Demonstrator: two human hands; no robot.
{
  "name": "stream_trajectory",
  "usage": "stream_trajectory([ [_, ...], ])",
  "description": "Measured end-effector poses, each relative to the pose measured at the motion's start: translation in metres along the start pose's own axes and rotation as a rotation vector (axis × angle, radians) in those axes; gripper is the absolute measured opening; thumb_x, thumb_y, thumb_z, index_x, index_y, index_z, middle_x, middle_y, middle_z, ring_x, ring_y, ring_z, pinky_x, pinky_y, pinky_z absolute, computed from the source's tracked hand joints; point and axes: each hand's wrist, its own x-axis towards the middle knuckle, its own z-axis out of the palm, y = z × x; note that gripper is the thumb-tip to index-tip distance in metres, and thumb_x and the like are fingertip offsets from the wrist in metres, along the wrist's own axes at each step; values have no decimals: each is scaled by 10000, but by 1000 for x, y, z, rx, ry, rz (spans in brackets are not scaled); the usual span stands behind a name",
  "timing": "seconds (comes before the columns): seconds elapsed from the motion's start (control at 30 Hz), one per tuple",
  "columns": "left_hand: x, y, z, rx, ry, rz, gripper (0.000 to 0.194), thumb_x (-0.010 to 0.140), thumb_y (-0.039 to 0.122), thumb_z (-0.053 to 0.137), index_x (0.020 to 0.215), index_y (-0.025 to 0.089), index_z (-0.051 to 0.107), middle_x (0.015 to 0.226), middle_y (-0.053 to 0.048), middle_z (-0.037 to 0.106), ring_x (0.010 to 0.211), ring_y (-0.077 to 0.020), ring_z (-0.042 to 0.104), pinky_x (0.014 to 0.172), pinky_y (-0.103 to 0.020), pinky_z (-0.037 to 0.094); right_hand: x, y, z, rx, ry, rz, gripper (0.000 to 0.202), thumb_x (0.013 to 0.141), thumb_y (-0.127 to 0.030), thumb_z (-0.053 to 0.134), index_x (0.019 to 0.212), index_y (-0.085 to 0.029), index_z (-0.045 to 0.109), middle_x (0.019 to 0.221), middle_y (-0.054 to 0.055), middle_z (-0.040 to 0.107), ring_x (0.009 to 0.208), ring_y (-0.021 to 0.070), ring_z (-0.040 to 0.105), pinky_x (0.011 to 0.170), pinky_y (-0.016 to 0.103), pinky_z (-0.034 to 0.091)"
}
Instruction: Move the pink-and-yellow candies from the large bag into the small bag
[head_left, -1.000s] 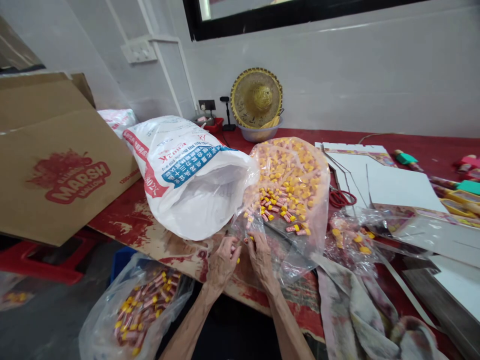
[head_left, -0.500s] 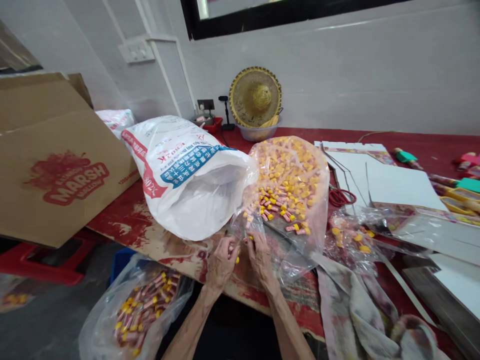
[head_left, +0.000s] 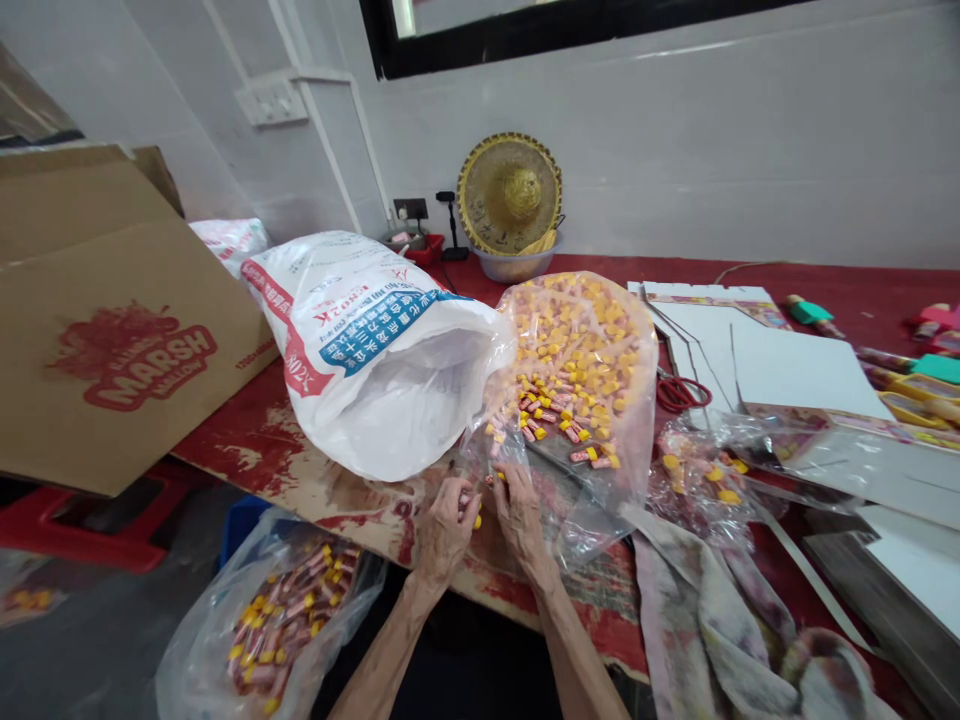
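Note:
My left hand is closed around small pink tubes with yellow caps; one yellow cap shows beside its fingers. A short gap away, my right hand curls its fingers over a similar tube, mostly hidden under the fingertips. Just beyond both hands lies the mouth of a clear plastic bag, full of these capped tubes. Below and left, another clear bag hangs open over a blue container and holds more capped tubes.
A white woven sack lies open on the worn red table. A cardboard box stands at left. To the right are red-handled scissors, a stained cloth, white card sheets and crumpled plastic. A straw hat leans behind.
Almost nothing differs. Both hands keep nearly the same place and grip, with only slight finger movement; the bags and tubes have not visibly moved.

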Motion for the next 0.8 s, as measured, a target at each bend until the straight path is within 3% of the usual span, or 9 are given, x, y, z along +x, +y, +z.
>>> stream_trajectory([
  [0.37, -5, -7, 3, -109, 49, -65, 99, 968, 292, 567, 970, 231, 645, 881, -29, 730, 765, -168, 736, 701, -270, 592, 1, -2, 1, -13, 1, -7, 289, 1055, -282, 444, 1108, -249, 726, 1006, 86, 744, 915, 235, 694, 823, 365, 573],
  [0.8, -3, 2, 0, -120, -50, -50, 144, 955, 334, 560, 876, 237, 632, 801, -10, 712, 717, -160, 730, 651, -248, 580, 1, 0, 1, 11, 10, -26, 283, 1053, -265, 458, 1131, -241, 729, 1033, 83, 749, 923, 229, 699, 822, 346, 569],
])
